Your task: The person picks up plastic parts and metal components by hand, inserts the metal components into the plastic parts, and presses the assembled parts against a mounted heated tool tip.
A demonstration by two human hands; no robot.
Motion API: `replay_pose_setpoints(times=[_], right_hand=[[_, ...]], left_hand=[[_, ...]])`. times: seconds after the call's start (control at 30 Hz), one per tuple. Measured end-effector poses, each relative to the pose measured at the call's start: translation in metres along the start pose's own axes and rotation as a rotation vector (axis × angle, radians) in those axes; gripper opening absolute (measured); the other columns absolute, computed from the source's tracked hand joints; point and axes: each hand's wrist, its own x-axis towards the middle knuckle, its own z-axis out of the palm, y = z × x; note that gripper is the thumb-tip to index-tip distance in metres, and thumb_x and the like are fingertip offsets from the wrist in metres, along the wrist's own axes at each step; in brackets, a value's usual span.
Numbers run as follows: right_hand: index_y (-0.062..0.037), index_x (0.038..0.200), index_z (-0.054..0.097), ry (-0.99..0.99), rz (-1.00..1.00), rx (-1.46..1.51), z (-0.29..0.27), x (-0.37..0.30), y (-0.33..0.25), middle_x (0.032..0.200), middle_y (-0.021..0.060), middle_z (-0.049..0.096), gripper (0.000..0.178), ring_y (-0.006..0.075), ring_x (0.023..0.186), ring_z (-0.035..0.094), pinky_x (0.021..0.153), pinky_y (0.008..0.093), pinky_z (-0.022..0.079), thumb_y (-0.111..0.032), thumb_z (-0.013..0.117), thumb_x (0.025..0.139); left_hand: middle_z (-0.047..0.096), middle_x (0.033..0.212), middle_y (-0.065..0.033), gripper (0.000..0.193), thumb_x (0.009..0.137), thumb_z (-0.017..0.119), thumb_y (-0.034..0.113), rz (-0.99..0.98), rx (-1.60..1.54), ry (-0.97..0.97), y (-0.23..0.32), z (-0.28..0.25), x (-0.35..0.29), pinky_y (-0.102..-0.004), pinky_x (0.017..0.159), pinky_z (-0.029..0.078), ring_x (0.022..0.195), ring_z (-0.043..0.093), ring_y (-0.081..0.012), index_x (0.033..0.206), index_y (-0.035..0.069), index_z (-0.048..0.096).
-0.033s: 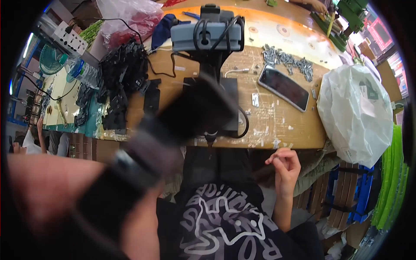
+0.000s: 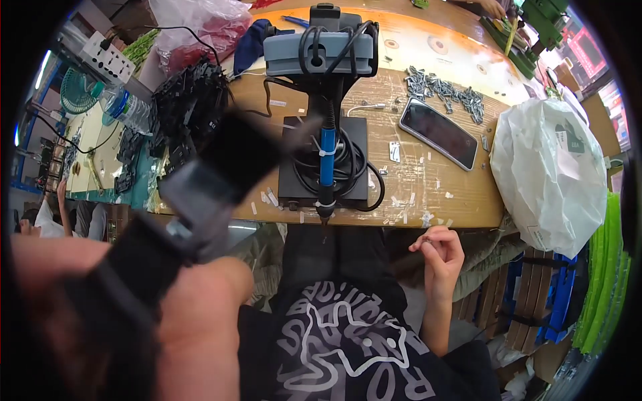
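Note:
My left hand point(image 2: 200, 301) and forearm loom large and blurred at the lower left, with the fingers hidden or smeared. Across them lies a blurred black blocky thing with a band point(image 2: 234, 160); whether it is held or strapped on, I cannot tell. Below the table's front edge, at the right, my right hand point(image 2: 438, 252) is closed, thumb against curled fingers. Something small and greyish may sit in that pinch, too small to name. Between the hands a blue-and-black electric screwdriver point(image 2: 327, 157) hangs upright in a stand point(image 2: 321, 55), its tip pointing down.
A phone point(image 2: 439, 134) lies on the table beside a heap of small metal parts point(image 2: 445, 93). Black plastic parts point(image 2: 190, 100) pile up at the left. A white plastic bag point(image 2: 548, 177) bulges over the right edge. A green machine point(image 2: 535, 30) stands at the far right.
The black thing and my left arm have shifted left and down, uncovering the screwdriver and its coiled cable. My right hand has stayed in place.

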Motion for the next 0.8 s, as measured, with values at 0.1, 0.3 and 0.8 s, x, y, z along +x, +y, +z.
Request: replay_pose_setpoints(times=[0.1, 0.3, 0.8], right_hand=[[0.0029, 0.085, 0.049, 0.002, -0.013, 0.008, 0.003, 0.002, 0.0, 0.086, 0.0108, 0.047, 0.014, 0.0189, 0.072, 0.054, 0.067, 0.0331, 0.049, 0.013, 0.047, 0.075], [0.0034, 0.086, 0.05, 0.028, -0.045, 0.08, 0.015, 0.0, -0.014, 0.087, 0.0119, 0.048, 0.013, 0.0208, 0.073, 0.055, 0.068, 0.0357, 0.051, 0.01, 0.049, 0.075], [0.0018, 0.078, 0.056, -0.31, 0.181, 0.189, 0.04, 0.0, -0.011, 0.096, 0.014, 0.05, 0.013, 0.0213, 0.091, 0.052, 0.082, 0.0333, 0.043, 0.009, 0.06, 0.067]], left_hand=[[0.049, 0.067, -0.0076, 0.042, 0.07, 0.061, 0.003, -0.005, 0.024, 0.024, -0.001, -0.002, -0.004, -0.0259, 0.044, 0.049, 0.047, 0.05, -0.0181, 0.105, 0.002, 0.038], [0.051, 0.082, -0.0231, 0.04, 0.076, 0.054, 0.014, -1.193, -0.097, -0.269, 0.024, -0.019, -0.066, -0.0382, 0.053, 0.051, 0.064, 0.057, -0.0275, 0.108, 0.004, 0.032], [0.058, 0.089, -0.0108, 0.03, 0.079, 0.053, -0.002, -1.434, 0.03, -0.807, 0.007, -0.021, -0.126, -0.0236, 0.064, 0.049, 0.075, 0.059, -0.0127, 0.106, -0.002, 0.038]])
